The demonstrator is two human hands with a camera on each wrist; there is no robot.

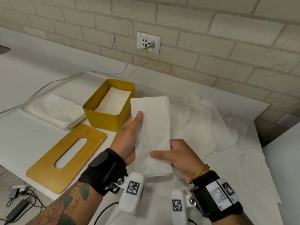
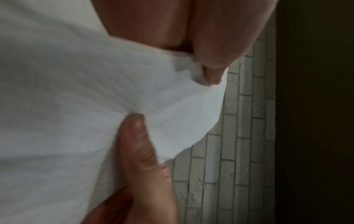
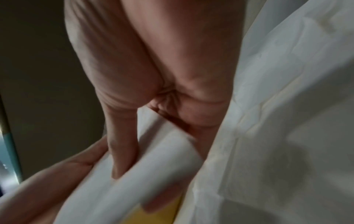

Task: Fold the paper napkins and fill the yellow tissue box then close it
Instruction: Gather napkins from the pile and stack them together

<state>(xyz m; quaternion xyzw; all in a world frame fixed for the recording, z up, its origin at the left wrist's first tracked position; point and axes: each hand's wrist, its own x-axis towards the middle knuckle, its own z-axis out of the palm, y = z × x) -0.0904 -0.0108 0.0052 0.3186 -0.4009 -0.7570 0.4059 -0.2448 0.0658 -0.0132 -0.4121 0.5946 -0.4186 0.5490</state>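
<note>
— Any writing legible?
— None; my left hand (image 1: pixel 128 137) and right hand (image 1: pixel 180 157) both pinch the embossed folded napkin (image 1: pixel 152 135), just right of the open yellow tissue box (image 1: pixel 103 117); its slotted lid (image 1: pixel 48 166) lies nearer me.

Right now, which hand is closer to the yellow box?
The left hand. It holds the folded napkin just beside the yellow box, near its front corner. The right hand holds the napkin's lower end, farther away.
</note>
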